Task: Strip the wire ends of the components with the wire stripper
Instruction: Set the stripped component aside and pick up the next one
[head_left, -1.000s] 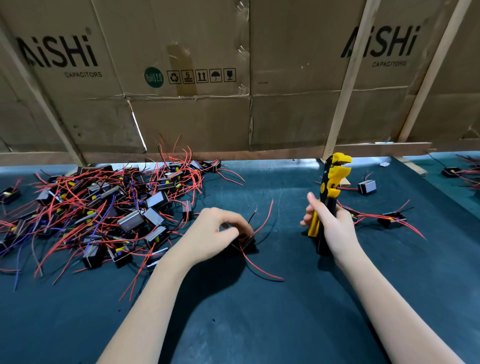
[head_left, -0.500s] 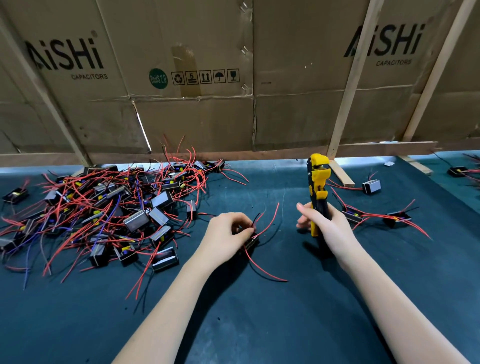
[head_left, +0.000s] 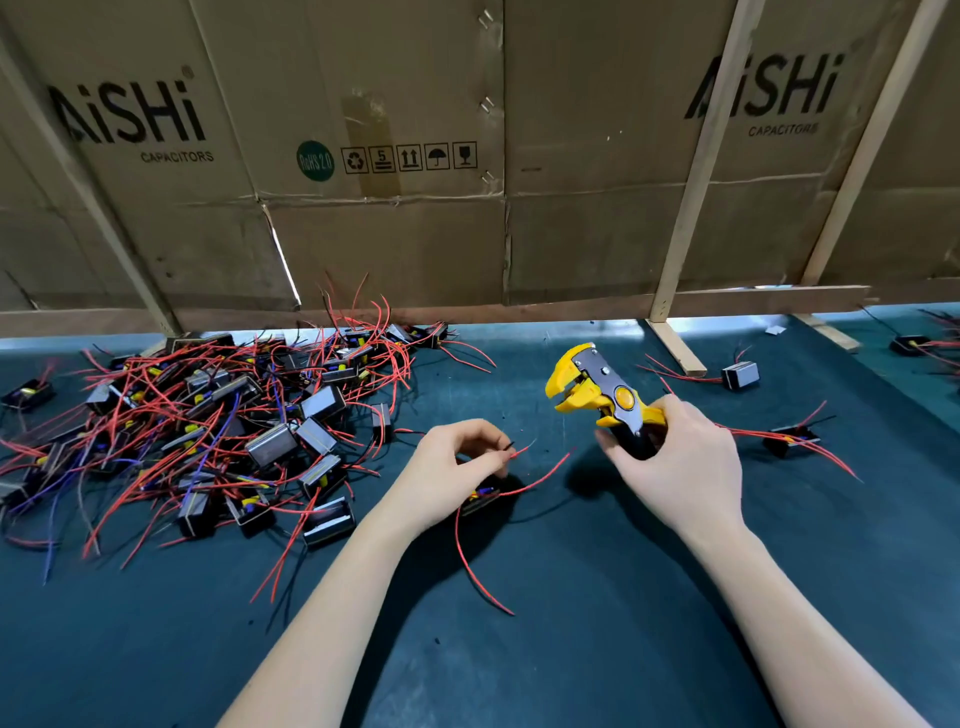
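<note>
Left hand pinches with curled fingers; right hand curls in a grip, forearms extended.

Dark teal bench, big tangled pile of components at left, a few strays upper right.

we have a single view, from a wide-angle camera worn on the head. it looks forward and down across the dark mat toward its far edge, where the cardboard wall stands. both forearms enter from the near edge, so we sit close to the left hand and right hand. straight lines bow toward the frame's borders.
</note>
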